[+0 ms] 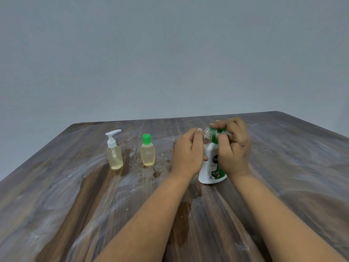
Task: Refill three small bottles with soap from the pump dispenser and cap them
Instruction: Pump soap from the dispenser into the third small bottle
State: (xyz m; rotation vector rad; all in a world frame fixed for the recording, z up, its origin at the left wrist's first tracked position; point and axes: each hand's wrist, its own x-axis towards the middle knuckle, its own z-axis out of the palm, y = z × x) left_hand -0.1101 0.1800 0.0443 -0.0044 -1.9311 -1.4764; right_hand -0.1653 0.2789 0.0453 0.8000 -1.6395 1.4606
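Note:
A white pump dispenser (211, 167) with a green pump head stands right of the table's middle. My right hand (233, 146) rests on top of it, fingers curled over the green pump. My left hand (188, 150) grips a small clear uncapped bottle (206, 136), tilted with its open neck up against the pump's spout. Left of my hands stand two small bottles of yellow soap: one with a green flip cap (147, 151), one with a white pump top (114, 151).
The wooden table (75, 205) has wet patches and drops around the bottles and a dark stain near its middle. A plain grey wall rises behind the table's far edge.

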